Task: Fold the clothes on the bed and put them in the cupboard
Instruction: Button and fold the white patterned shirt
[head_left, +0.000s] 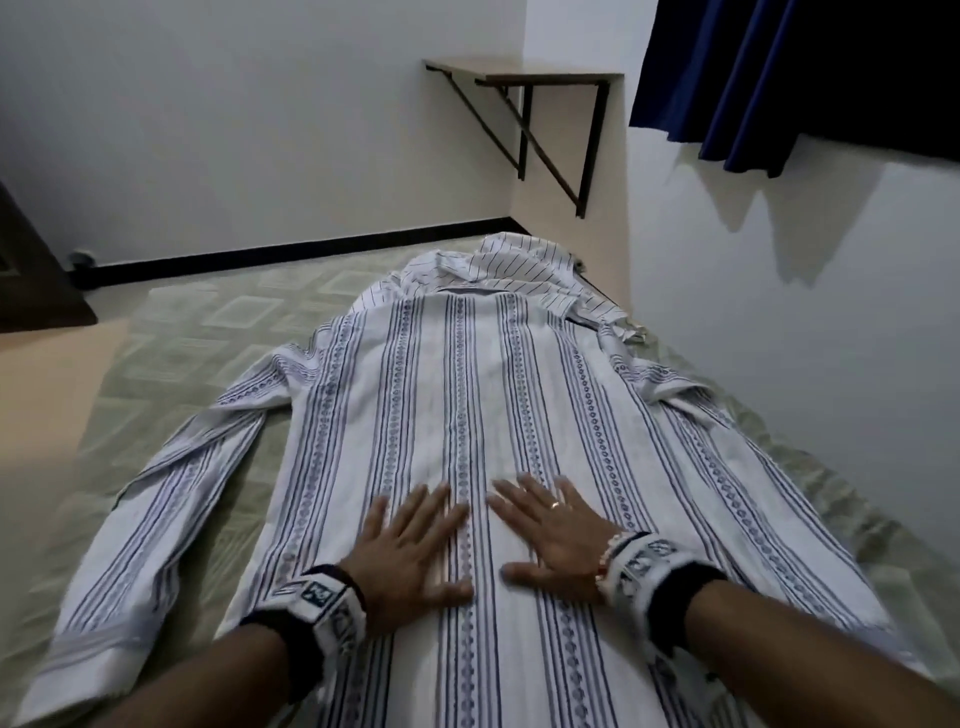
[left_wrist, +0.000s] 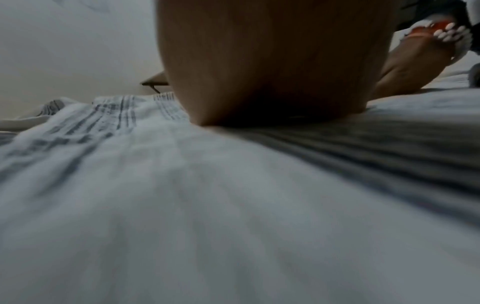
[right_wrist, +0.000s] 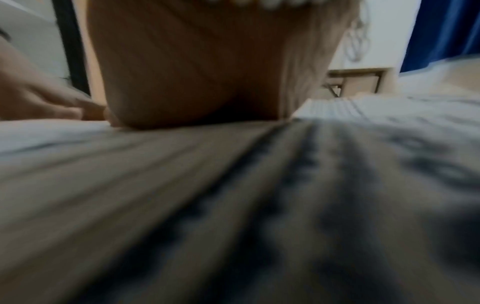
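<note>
Striped shirt (head_left: 467, 405): spread flat, back side up, along the middle of the bed (head_left: 171, 353), collar end toward 12 o'clock, hem toward 6 o'clock. White cloth with dark vertical patterned bands. Left sleeve (head_left: 156, 519) laid out toward 8 o'clock, cuff near the lower left corner of the head view. Right sleeve (head_left: 691, 415) bunched along the 3 o'clock side, close to the wall.

Second garment (head_left: 524, 270): white with thin dark stripes, crumpled at 12 o'clock, just beyond the collar of the striped shirt and partly under it.

Left hand (head_left: 410, 551): palm down on the lower middle of the striped shirt, fingers (head_left: 436, 499) straight and spread, pressing flat on the cloth, gripping nothing. Wrist band visible at 7 o'clock of the hand.

Right hand (head_left: 550, 535): palm down just beside the left hand, at its 3 o'clock, thumbs close but apart. Fingers straight and spread, flat on the cloth, gripping nothing. Ring on one finger; beaded bracelet at the wrist.

Wrist views: blurred; heel of each hand in contact with the shirt, striped cloth filling the lower part.

Surroundings: wall shelf (head_left: 524, 78) on brackets at 12 o'clock; blue curtain (head_left: 779, 78) at 2 o'clock.
</note>
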